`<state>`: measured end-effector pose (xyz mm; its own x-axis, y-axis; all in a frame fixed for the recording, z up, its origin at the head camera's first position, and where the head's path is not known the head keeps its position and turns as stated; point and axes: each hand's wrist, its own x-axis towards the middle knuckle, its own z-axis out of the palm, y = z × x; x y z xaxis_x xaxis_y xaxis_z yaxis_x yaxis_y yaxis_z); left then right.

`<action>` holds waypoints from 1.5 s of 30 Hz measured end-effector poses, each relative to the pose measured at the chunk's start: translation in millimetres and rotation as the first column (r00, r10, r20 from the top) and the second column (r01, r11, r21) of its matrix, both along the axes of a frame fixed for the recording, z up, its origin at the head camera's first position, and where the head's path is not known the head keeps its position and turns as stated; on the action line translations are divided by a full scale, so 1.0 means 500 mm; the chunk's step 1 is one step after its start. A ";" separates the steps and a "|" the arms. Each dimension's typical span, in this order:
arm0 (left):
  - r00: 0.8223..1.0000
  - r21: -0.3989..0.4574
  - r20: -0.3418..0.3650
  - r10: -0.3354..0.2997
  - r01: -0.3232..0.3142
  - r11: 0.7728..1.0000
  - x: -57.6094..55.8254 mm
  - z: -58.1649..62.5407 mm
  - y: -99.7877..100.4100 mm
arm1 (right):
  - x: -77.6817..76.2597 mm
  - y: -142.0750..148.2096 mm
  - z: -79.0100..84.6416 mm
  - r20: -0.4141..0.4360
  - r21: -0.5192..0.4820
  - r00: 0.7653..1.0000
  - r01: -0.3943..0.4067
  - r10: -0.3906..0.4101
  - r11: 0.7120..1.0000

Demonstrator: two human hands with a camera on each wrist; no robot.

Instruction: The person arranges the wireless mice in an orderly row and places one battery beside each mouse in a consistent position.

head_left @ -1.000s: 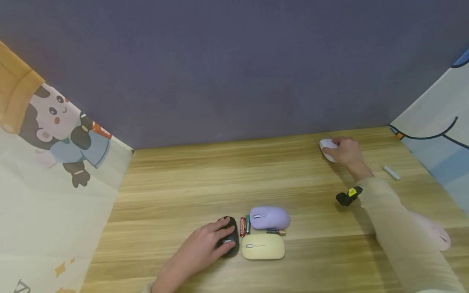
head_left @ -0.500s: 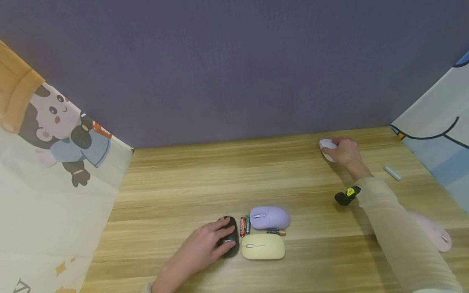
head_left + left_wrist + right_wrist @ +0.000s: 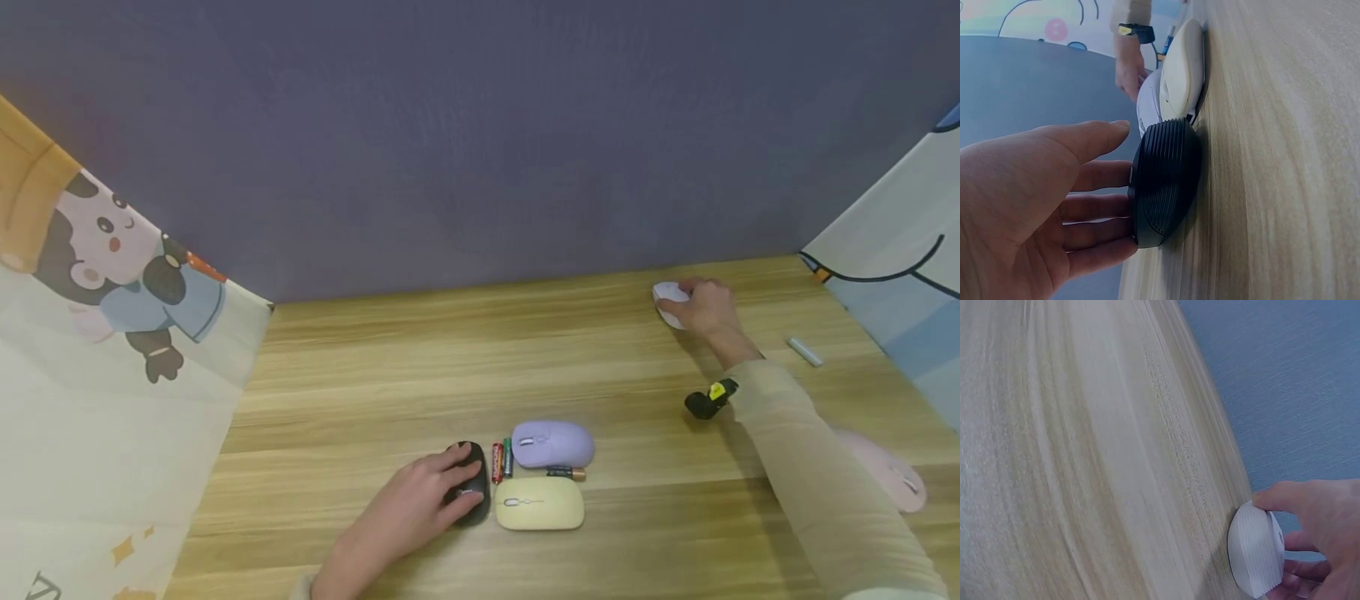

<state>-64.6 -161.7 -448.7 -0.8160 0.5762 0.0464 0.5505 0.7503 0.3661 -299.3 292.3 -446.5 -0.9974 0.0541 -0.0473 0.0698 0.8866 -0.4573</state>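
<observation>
My left hand [image 3: 420,504] rests on a black computer mouse [image 3: 1169,181], its fingers laid across the top. In the left wrist view the thumb stands away from the mouse and the fingers are extended. Far off at the back right of the table, my right hand [image 3: 708,312] grips a white computer mouse [image 3: 1252,550] standing on the wood. The thumb is at one end of it and the fingers are round the other side, partly hidden. Just right of the black mouse lie a red battery [image 3: 497,463] and a green battery [image 3: 507,457].
A purple mouse [image 3: 562,445] and a yellow mouse [image 3: 540,510] sit right of those batteries, with a black and copper battery [image 3: 564,473] between them. A pink mouse [image 3: 892,477] lies partly behind the right sleeve [image 3: 817,475]. A pale stick [image 3: 805,351] lies near the table's right edge.
</observation>
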 end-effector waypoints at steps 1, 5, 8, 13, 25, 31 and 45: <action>1.000 0.001 -0.001 0.000 0.000 1.000 0.000 0.000 0.000 | 0.000 0.000 0.000 0.002 0.002 1.000 -0.001 0.001 1.000; 1.000 0.001 -0.003 0.002 -0.002 1.000 0.001 0.000 0.000 | 0.001 -0.002 0.000 0.009 0.004 1.000 -0.001 0.001 1.000; 1.000 0.004 -0.006 0.002 -0.002 1.000 0.001 -0.001 -0.001 | 0.002 -0.002 -0.001 0.005 0.012 1.000 -0.004 0.004 1.000; 1.000 0.010 -0.020 -0.005 0.005 1.000 0.002 -0.002 -0.002 | 0.002 -0.002 -0.004 -0.005 0.026 1.000 -0.008 0.008 1.000; 1.000 0.012 0.004 0.000 0.000 1.000 0.000 0.008 0.007 | -0.001 0.002 -0.007 -0.012 0.028 1.000 -0.017 0.018 0.999; 1.000 0.016 0.003 0.002 -0.002 1.000 -0.004 0.005 0.010 | -0.003 0.004 -0.008 -0.008 0.019 1.000 -0.021 0.021 1.000; 1.000 0.032 -0.003 0.030 -0.030 0.999 -0.026 0.006 0.033 | -0.055 0.022 -0.014 0.000 -0.041 0.998 -0.066 0.066 0.997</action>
